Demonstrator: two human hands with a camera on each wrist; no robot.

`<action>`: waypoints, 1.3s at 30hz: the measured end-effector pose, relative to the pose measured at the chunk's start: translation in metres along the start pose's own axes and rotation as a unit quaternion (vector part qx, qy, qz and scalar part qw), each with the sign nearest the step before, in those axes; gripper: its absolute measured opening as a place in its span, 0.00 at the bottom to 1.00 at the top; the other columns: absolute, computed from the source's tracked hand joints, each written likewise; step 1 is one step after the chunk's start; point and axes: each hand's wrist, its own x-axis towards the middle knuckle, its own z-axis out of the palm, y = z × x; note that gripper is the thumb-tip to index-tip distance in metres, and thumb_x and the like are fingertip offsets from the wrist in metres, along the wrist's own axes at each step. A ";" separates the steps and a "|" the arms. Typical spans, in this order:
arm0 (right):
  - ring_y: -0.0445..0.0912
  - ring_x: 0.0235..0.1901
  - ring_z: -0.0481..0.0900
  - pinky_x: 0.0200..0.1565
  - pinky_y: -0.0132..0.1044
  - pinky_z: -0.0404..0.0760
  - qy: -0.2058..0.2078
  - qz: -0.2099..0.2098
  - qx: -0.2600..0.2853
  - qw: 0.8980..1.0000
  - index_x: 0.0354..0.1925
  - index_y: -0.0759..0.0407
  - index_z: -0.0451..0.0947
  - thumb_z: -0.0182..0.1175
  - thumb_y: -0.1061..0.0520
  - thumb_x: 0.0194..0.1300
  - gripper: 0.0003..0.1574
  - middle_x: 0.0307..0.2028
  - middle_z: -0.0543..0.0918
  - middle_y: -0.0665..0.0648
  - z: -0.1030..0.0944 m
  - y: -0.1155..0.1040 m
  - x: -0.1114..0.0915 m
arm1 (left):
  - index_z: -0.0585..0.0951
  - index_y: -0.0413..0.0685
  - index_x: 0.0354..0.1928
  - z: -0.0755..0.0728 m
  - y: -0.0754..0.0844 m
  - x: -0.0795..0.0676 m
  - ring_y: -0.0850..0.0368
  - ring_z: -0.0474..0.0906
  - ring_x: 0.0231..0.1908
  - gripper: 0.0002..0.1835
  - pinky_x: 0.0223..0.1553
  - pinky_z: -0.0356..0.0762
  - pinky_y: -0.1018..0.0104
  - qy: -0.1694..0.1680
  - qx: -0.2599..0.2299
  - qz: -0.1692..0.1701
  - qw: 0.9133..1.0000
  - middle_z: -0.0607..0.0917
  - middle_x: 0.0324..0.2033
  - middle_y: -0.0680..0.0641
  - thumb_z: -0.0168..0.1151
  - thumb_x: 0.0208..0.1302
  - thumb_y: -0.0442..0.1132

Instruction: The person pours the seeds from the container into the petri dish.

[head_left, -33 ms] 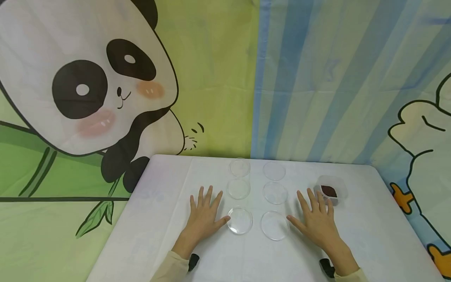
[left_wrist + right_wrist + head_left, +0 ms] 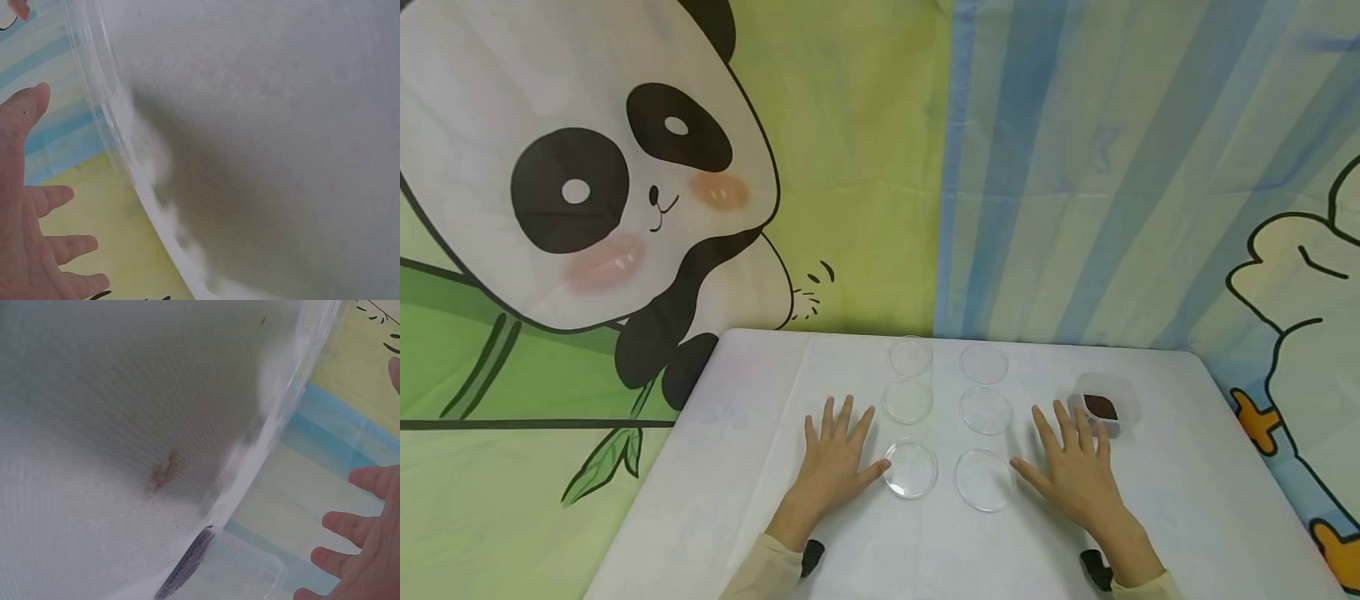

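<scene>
My left hand is spread above the white table, holding nothing, its thumb tip overlapping the rim of the near left clear round dish. Opposite it, my right hand also hovers with fingers spread and nothing in them; its thumb points at the near right dish. Several such shallow dishes lie in two columns between the hands. Beyond the right fingertips, which overlap it in the head view, stands a clear plastic tub with dark brown material inside. Both wrist views show straight, apart fingers.
A white cloth covers the table. A small brown smudge marks the cloth in the right wrist view. Behind the table hangs a printed curtain with a panda and blue stripes. Black straps sit at the wrists.
</scene>
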 end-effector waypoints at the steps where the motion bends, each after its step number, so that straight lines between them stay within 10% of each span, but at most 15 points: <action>1: 0.72 0.71 0.49 0.64 0.74 0.45 0.001 -0.001 0.000 1.000 0.75 0.57 0.59 0.61 0.26 0.61 0.57 0.72 0.58 0.73 0.000 0.000 0.000 | 0.61 0.55 0.77 0.000 0.000 0.000 0.31 0.39 0.75 0.49 0.64 0.43 0.24 0.000 -0.001 0.001 1.000 0.54 0.76 0.35 0.53 0.62 0.75; 19: 0.73 0.69 0.48 0.64 0.74 0.43 0.033 0.025 0.040 0.998 0.75 0.65 0.56 0.65 0.33 0.62 0.58 0.69 0.57 0.76 -0.025 0.020 0.009 | 0.57 0.50 0.78 -0.014 -0.012 0.024 0.33 0.45 0.74 0.47 0.67 0.48 0.29 -0.003 -0.060 0.002 0.998 0.55 0.76 0.36 0.47 0.67 0.73; 39: 0.81 0.65 0.51 0.57 0.79 0.49 0.034 0.120 0.135 0.983 0.76 0.74 0.42 0.72 0.39 0.58 0.71 0.69 0.51 0.84 -0.034 0.106 0.024 | 0.56 0.39 0.76 -0.007 -0.031 0.140 0.41 0.55 0.73 0.50 0.71 0.55 0.47 -0.029 -0.157 -0.027 0.987 0.61 0.73 0.36 0.53 0.67 0.69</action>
